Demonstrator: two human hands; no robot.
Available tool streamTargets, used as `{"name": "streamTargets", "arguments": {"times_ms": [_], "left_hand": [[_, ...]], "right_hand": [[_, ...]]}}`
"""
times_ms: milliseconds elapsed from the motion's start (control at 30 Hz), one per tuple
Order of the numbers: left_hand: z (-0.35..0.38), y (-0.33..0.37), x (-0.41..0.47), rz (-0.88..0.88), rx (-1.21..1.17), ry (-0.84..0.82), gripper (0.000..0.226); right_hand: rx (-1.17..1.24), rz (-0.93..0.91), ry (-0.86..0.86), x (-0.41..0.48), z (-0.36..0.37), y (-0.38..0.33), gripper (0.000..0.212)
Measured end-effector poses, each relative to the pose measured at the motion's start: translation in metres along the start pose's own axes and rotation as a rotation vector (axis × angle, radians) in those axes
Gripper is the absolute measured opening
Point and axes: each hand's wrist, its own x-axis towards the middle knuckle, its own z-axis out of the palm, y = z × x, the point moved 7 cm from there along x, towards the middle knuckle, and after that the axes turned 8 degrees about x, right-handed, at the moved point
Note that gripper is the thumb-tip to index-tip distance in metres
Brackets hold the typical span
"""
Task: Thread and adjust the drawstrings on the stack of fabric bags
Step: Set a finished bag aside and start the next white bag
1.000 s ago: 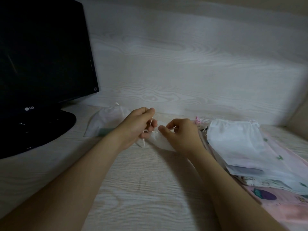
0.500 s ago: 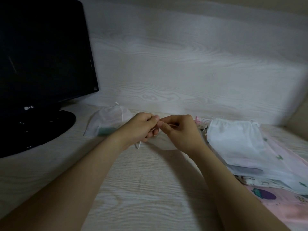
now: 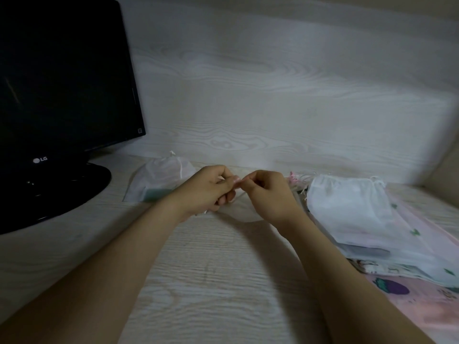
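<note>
Both hands meet mid-desk, fingertips almost touching. Left hand (image 3: 211,188): fingers curled, thumb and forefinger pinching a thin white drawstring (image 3: 220,179), only a short bit of which shows between the fingers. Right hand (image 3: 269,196): fingers curled too, pinching the top edge of the white bag (image 3: 239,213). Whether it also has the cord is too small to tell.

That white bag lies flat on the desk (image 3: 211,281) under and between both hands, mostly hidden by them, with its lower edge showing below the knuckles. Contents, if any, can't be made out.

Second bag (image 3: 161,178) sits just left of the left hand, near the monitor stand. It is semi-sheer white with the mouth gathered and a cord knot at the top. A teal-green item (image 3: 157,194) shows through its lower part.

Stack of bags (image 3: 347,209) lies to the right, close beside the right wrist. The top one is white with a gathered mouth and cord ends sticking out, and a flat grey shape (image 3: 365,251) shows through near its bottom edge. Below it are pink and white printed bags, fanned out toward the right edge. Pink cord ends poke out at the stack's left corner.

Black monitor (image 3: 62,83) stands at far left, screen dark. Pale wood-grain wall panel (image 3: 273,100) runs behind everything.
</note>
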Motion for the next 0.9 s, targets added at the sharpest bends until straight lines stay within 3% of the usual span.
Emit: {"name": "streamTargets", "arguments": {"times_ms": [333,567,900], "left_hand": [[-0.011,-0.008,0.000,-0.085,0.006,0.029,0.008],[-0.004,-0.002,-0.004,-0.032,0.207,-0.040,0.010],[0.004,0.005,-0.008,0.027,0.272,-0.137,0.015]], "right_hand": [[-0.024,0.050,-0.011,-0.001,-0.003,0.000,0.017],[0.392,0.113,-0.032,-0.004,-0.006,-0.006,0.013],[0.426,0.032,0.038,-0.008,-0.012,-0.011,0.009]]}}
